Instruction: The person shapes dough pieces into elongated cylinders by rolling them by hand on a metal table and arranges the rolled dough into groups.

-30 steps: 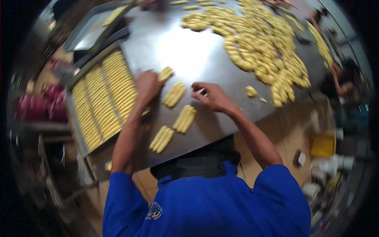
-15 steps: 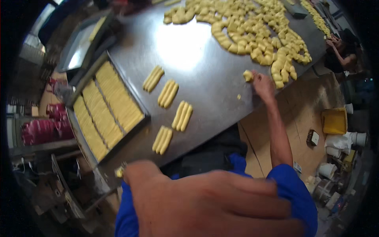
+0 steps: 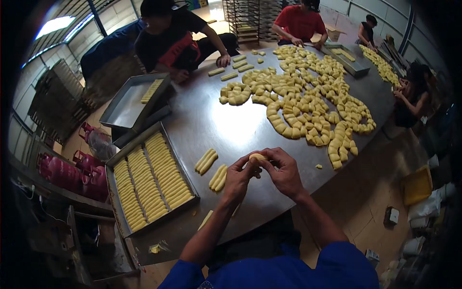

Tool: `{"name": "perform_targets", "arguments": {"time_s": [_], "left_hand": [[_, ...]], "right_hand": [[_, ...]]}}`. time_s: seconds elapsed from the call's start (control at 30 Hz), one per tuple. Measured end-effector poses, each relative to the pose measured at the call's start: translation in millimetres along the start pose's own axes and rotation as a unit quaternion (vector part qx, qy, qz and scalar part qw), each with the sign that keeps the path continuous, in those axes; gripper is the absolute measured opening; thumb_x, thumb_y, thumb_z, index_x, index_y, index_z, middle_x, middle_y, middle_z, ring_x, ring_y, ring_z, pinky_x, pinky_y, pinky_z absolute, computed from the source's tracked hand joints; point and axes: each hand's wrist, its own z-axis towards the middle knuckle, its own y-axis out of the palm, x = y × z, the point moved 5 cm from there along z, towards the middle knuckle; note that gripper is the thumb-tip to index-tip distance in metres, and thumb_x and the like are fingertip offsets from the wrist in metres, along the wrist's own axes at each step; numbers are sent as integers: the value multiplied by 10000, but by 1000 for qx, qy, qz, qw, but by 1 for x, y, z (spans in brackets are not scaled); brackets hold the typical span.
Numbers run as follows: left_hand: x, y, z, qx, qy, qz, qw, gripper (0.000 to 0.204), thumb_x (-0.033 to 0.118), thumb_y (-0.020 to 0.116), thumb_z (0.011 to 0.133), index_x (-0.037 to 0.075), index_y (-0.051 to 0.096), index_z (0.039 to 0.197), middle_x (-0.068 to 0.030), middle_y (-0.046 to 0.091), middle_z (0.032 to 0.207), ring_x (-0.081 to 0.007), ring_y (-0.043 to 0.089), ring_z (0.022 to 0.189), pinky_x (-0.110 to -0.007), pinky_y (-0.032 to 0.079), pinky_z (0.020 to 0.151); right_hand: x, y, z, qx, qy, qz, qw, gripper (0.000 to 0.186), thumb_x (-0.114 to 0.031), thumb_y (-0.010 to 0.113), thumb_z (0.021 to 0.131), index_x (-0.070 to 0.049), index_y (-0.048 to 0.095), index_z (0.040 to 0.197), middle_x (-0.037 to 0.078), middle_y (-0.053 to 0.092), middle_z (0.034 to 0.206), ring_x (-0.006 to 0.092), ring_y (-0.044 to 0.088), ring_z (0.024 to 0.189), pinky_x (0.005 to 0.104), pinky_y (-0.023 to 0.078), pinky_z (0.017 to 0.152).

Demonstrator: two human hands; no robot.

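My left hand (image 3: 238, 178) and my right hand (image 3: 284, 171) meet above a steel table (image 3: 187, 111), both pinching a small piece of yellow dough (image 3: 257, 157) between thumbs and fingers. Left of them lie groups of short dough rolls (image 3: 207, 160), some partly hidden by my forearms. At the left edge a metal tray (image 3: 190, 198) holds three long rows of thin dough rolls. A large heap of cut dough pieces (image 3: 291, 120) spreads over the table beyond my right hand, with a stray bit (image 3: 318, 166) near it.
Co-workers (image 3: 163, 43) (image 3: 296, 21) (image 3: 411, 96) work round the table's far and right sides. A second tray (image 3: 115, 115) sits at the back left, another (image 3: 358, 70) at the back right. Pink gas cylinders (image 3: 62, 171) stand left; a yellow crate (image 3: 416, 185) and buckets lie on the floor right.
My right hand has brought dough from beside the heap to the middle, and my left hand has risen to join it. The view has tilted up, showing more co-workers.
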Motion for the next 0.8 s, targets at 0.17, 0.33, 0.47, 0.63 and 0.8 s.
{"name": "perform_targets", "arguments": {"time_s": [0.17,0.33,0.47,0.63,0.8], "left_hand": [[23,1,-2,30,69,-101,992,316,210,672,997,-20,663,1214,-86,709,949,-130,651,808,-279,547,738],[24,-5,-3,-32,71,45,996,271,203,680,994,-14,661,1155,-51,704,955,-128,674,896,-280,558,783],[45,-6,-11,-59,223,319,919,450,194,894,780,1,649,1105,-74,702,956,-143,692,893,-295,559,778],[31,2,-20,-69,280,429,856,436,35,828,786,111,727,1204,-87,703,973,-209,703,853,-317,569,713],[-1,-29,-7,-64,263,527,806,186,18,714,876,32,735,1060,-127,676,992,-278,679,871,-364,550,739]], "right_hand": [[-34,-2,-2,67,-171,-173,968,171,-53,701,938,3,676,1097,107,683,990,198,679,866,305,563,772],[-33,-8,-2,25,-232,-265,936,181,-73,750,887,-22,688,1049,93,680,929,207,640,783,331,531,706],[-35,-12,1,-23,-58,-133,989,139,-122,731,899,-41,708,1010,117,647,873,225,621,767,358,512,665],[-2,-2,-21,-56,-131,-191,971,161,-127,675,954,22,678,1015,81,641,838,177,614,756,336,486,655],[2,-10,-47,-180,152,75,969,233,-213,637,1003,11,690,1039,79,704,863,159,641,775,339,516,721]]}}
